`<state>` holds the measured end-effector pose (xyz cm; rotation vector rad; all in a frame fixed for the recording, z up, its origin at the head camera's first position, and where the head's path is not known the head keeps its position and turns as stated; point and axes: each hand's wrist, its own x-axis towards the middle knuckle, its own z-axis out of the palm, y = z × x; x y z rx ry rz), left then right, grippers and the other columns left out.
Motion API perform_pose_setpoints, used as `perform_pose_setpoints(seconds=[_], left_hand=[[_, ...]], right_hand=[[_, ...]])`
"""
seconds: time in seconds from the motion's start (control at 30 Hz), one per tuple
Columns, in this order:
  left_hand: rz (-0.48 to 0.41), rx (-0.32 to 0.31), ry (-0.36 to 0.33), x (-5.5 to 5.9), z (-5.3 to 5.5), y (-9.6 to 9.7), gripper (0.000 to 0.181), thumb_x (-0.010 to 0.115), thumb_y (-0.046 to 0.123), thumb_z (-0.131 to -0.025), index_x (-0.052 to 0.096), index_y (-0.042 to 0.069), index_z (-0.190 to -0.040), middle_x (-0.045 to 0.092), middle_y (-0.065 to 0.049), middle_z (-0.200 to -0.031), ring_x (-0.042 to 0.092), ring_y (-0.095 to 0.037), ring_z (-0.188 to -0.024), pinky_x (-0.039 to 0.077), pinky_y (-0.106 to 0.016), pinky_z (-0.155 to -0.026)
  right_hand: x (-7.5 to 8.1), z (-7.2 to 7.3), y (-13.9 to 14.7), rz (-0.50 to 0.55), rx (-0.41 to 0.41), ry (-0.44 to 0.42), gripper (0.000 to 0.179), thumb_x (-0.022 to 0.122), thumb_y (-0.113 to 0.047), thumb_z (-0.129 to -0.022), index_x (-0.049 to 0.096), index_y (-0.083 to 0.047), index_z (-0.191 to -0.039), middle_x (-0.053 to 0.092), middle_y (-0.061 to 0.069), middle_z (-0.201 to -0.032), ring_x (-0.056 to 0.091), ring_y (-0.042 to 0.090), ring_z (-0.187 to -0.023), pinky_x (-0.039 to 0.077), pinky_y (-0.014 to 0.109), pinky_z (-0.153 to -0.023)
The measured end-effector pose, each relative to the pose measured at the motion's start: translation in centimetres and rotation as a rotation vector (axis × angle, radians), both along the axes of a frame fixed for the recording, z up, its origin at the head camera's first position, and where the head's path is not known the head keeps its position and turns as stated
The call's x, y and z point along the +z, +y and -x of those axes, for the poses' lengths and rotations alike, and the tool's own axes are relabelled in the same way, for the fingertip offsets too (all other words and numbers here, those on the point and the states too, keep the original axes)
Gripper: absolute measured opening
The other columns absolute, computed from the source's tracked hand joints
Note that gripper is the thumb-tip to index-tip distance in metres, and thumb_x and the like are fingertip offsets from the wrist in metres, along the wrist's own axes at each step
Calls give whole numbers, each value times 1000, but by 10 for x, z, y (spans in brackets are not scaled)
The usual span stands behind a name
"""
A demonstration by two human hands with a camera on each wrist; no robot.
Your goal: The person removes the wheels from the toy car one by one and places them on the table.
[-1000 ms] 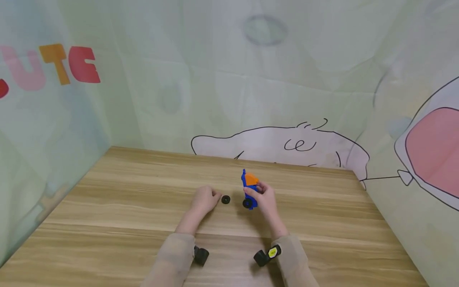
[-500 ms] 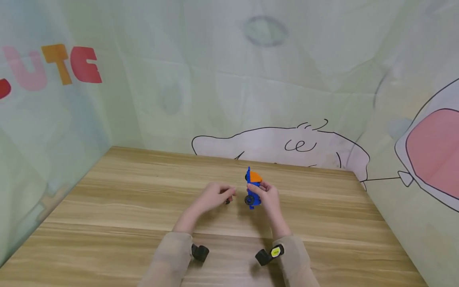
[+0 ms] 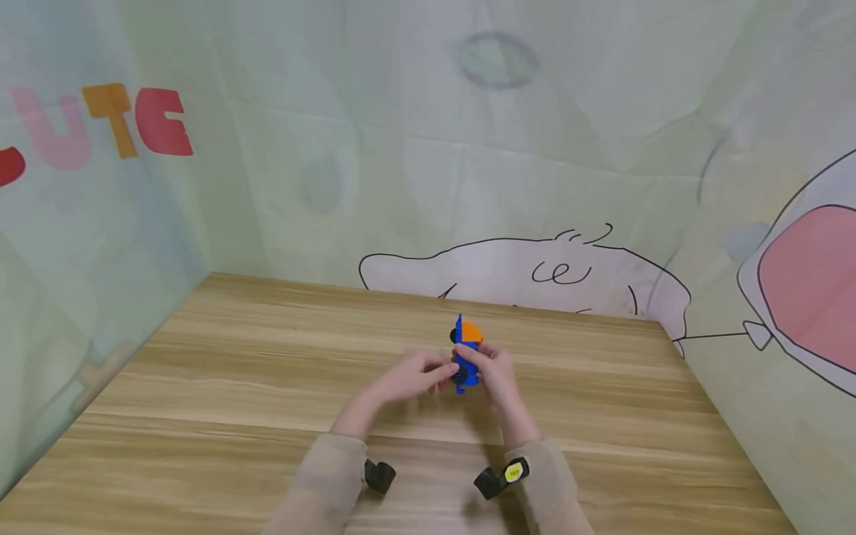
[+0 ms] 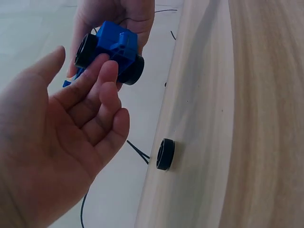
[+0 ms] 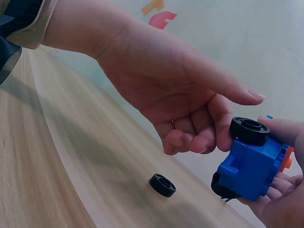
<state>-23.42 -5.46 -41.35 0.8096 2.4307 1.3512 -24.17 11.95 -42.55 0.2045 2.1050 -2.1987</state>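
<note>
My right hand (image 3: 497, 375) grips a blue and orange toy car (image 3: 471, 332) between thumb and fingers, above the table, one end pointing up in the head view. Black wheels (image 5: 249, 130) are fitted on its blue body. My left hand (image 3: 414, 375) is at the car's left side, palm turned toward it. Its bent fingertips (image 4: 109, 71) reach the blue underside between two wheels, while the thumb stands apart; firm contact cannot be told. A loose black wheel (image 4: 166, 154) stands or lies on the table below the hands; in the head view the left hand hides it.
The wooden table (image 3: 234, 371) extends around both hands. Printed fabric walls (image 3: 301, 186) rise along its back and sides. Black wrist cameras (image 3: 380, 476) are strapped at both sleeves.
My left hand has moved right, from the table beside the loose wheel to the toy car. The right hand still holds the car, which has turned slightly and shows another wheel.
</note>
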Motion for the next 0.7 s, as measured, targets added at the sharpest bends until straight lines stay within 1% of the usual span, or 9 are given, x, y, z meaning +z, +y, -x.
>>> perform_pose_setpoints(seconds=[0.1, 0.23, 0.37, 0.43, 0.53, 0.6, 0.63, 0.7], left_hand=[[-10, -20, 2, -3, 0, 2, 40, 49, 31, -103, 65, -2, -89, 62, -12, -73, 53, -16, -63, 42, -23, -60], [-14, -38, 19, -7, 1, 2, 37, 52, 29, -102, 62, 0, -83, 57, -5, -68, 49, -10, -60, 40, -22, -59], [-13, -44, 14, -7, 0, 1, 35, 52, 28, -102, 61, 1, -83, 55, -1, -67, 46, -10, -61, 38, -22, -60], [-12, -47, 11, -6, 0, 2, 35, 52, 28, -102, 61, 0, -83, 55, 0, -67, 47, -9, -61, 38, -22, -60], [-14, -45, 6, -6, 1, 2, 34, 53, 26, -102, 62, -3, -85, 55, 0, -68, 46, -9, -61, 39, -21, -59], [-16, -41, 2, -5, 0, 2, 34, 53, 24, -101, 62, -5, -87, 56, -1, -69, 47, -8, -61, 39, -21, -59], [-17, -40, 0, -5, 0, 2, 33, 54, 24, -101, 63, -5, -88, 56, -2, -69, 47, -8, -62, 40, -21, -59], [-15, -37, -1, -5, 0, 2, 33, 54, 24, -101, 63, -5, -89, 57, -2, -70, 48, -8, -62, 40, -20, -59]], right_hand=[[0, 0, -1, 13, 10, -7, 46, 70, -22, -89, 57, 11, -118, 72, 8, -95, 64, 11, -80, 51, 21, -75], [0, -1, -1, 2, 27, -15, 48, 70, -24, -90, 55, 11, -120, 70, 11, -102, 63, 11, -82, 50, 21, -77], [-1, 0, 0, -4, 55, -22, 47, 68, -24, -92, 54, 10, -121, 67, 15, -110, 61, 12, -87, 50, 20, -81], [-1, 0, 1, 9, 74, -17, 45, 67, -22, -92, 55, 10, -121, 67, 14, -108, 61, 13, -87, 50, 20, -82], [-2, 1, 3, 41, 103, -7, 41, 67, -17, -92, 55, 10, -119, 70, 10, -100, 63, 12, -84, 52, 20, -79], [-3, 2, 4, 45, 118, -8, 41, 67, -16, -92, 54, 11, -120, 71, 9, -99, 64, 12, -84, 53, 20, -79], [-3, 2, 5, 43, 121, -12, 42, 68, -16, -92, 54, 10, -122, 71, 10, -100, 65, 12, -84, 53, 22, -82], [-3, 2, 6, 27, 126, -28, 46, 68, -17, -92, 52, 10, -126, 70, 15, -110, 65, 13, -89, 53, 28, -91]])
